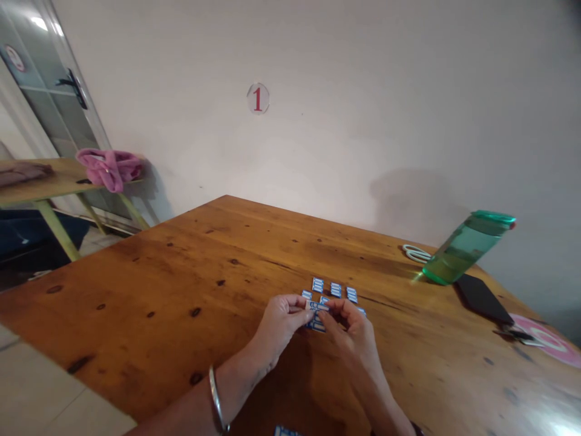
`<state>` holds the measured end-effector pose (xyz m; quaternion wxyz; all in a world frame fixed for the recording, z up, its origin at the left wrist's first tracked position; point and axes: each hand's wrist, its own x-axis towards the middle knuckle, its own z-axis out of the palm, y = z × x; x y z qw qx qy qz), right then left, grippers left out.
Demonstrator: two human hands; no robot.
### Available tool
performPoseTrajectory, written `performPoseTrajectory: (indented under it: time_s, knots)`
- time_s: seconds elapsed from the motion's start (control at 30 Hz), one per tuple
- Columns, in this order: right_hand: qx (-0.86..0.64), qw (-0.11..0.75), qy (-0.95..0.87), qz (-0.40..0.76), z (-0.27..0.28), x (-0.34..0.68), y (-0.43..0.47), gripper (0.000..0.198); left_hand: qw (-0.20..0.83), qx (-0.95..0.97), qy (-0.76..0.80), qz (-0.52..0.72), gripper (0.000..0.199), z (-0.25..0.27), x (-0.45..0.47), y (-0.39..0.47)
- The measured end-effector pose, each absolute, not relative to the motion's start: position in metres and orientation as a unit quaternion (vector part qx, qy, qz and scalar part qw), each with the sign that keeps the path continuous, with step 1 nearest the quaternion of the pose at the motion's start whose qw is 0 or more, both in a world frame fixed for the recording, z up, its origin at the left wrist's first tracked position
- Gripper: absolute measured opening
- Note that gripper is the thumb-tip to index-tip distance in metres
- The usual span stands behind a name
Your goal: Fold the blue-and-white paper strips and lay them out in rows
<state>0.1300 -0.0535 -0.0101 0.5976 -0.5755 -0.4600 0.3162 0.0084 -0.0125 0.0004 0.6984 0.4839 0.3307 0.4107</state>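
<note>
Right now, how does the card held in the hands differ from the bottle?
The card is blue and white; the bottle is green and see-through. The card is small and flat; the bottle is much bigger. The left hand and right hand hold the card; the bottle stands on the table.

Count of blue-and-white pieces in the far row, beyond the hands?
3, side by side on the wooden table: left piece, middle piece, right piece. Nothing blocks these; nearer pieces are partly covered by the left hand and right hand, so more may be hidden there.
</note>
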Motion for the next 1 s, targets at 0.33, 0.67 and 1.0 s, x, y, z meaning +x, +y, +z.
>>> performPoseTrajectory:
  time_s: [0.33,0.67,1.0]
  knots:
    - [-0.568,0.593,-0.451,0.348,-0.014,0.131,-0.053,0.027,0.699,0.486,0.330,0.407,0.016,0.000,0.009,-0.012]
    - [-0.527,0.617,-0.422,0.404,-0.004,0.125,-0.056,0.027,0.671,0.484,0.341,0.446,0.019,-0.001,0.009,-0.014]
    - [-0.452,0.653,-0.313,0.521,0.001,0.129,-0.059,0.018,0.698,0.499,0.312,0.408,0.020,0.004,0.008,-0.017]
